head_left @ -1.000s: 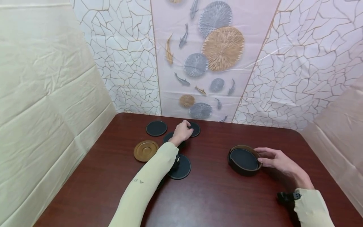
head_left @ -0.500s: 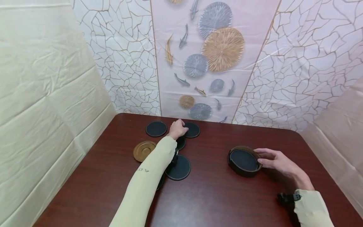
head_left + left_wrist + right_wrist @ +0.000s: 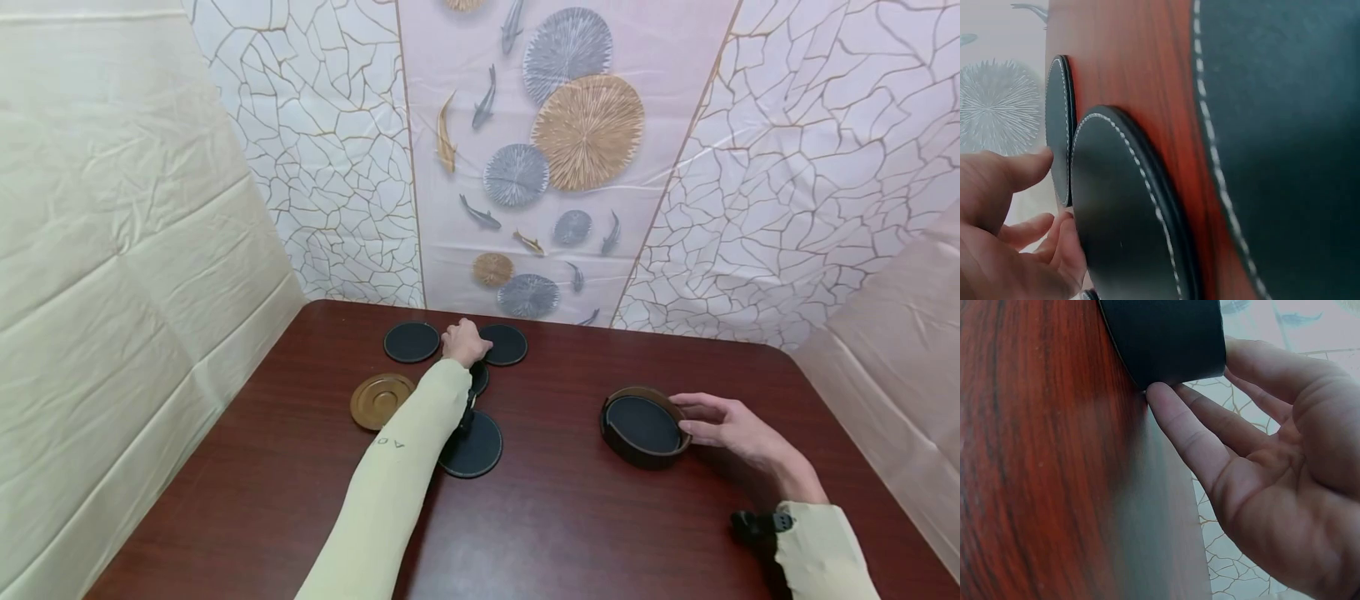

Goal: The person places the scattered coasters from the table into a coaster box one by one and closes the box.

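My left hand (image 3: pixel 465 343) reaches over a cluster of round black coasters with white stitching. In the left wrist view its fingertips are at the far edge of the middle coaster (image 3: pixel 1122 212). The thumb is spread apart from them, close to the far coaster (image 3: pixel 1058 131). A larger near coaster (image 3: pixel 471 446) lies partly under the left sleeve. On the right, my right hand (image 3: pixel 731 425) rests its fingers and thumb against the outer wall of a round dark coaster holder (image 3: pixel 645 458). Inside the holder lies a black coaster (image 3: pixel 643 423).
A brown ringed disc (image 3: pixel 380 400) lies left of the sleeve. Another black coaster (image 3: pixel 412 342) lies at the back left. The dark red table (image 3: pixel 555 517) meets a patterned cloth backdrop (image 3: pixel 360 167) at its far edge.
My left hand has shifted left, from the back right coaster to the middle one, and its forearm has swung slightly right. My right hand and the holder stay where they were.
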Tool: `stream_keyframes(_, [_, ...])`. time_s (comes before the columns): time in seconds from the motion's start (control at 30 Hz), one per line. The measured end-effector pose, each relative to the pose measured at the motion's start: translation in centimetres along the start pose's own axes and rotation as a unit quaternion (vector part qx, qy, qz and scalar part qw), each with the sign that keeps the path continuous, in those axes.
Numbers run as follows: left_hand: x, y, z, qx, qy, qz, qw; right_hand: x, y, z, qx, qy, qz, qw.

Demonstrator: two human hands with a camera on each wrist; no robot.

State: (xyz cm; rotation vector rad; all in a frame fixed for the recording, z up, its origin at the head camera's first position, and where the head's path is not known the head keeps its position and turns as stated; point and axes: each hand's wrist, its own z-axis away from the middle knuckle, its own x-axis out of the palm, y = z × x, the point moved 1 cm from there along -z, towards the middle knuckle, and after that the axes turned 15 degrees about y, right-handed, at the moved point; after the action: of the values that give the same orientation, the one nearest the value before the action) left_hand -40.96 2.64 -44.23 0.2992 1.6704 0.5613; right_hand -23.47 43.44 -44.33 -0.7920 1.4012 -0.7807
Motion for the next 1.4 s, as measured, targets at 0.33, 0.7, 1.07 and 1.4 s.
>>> stream_keyframes(0.33, [1.5, 0.8, -0.1, -0.038, 0.015, -0.086, 0.9955, 0.3, 0.1, -0.2, 0.002, -0.001, 0.000, 1.000])
stream_keyframes(0.7, [1.1, 2.0, 0.1, -0.073, -0.008, -0.081, 0.9940, -0.1, -0.5, 0.1, 0.004, 0.000, 0.008, 1.000])
stream_keyframes(1.07, [1.3, 2.6, -0.3, -0.098, -0.034, -0.039, 0.9938, -0.1, 0.0, -0.1, 0.012, 0.005, 0.013, 1.000])
stream_keyframes(1.4, [0.4, 2.8, 0.6, -0.085, -0.054, 0.049, 0.9936, 0.0, 0.1, -0.2, 0.021, 0.001, 0.006, 1.000])
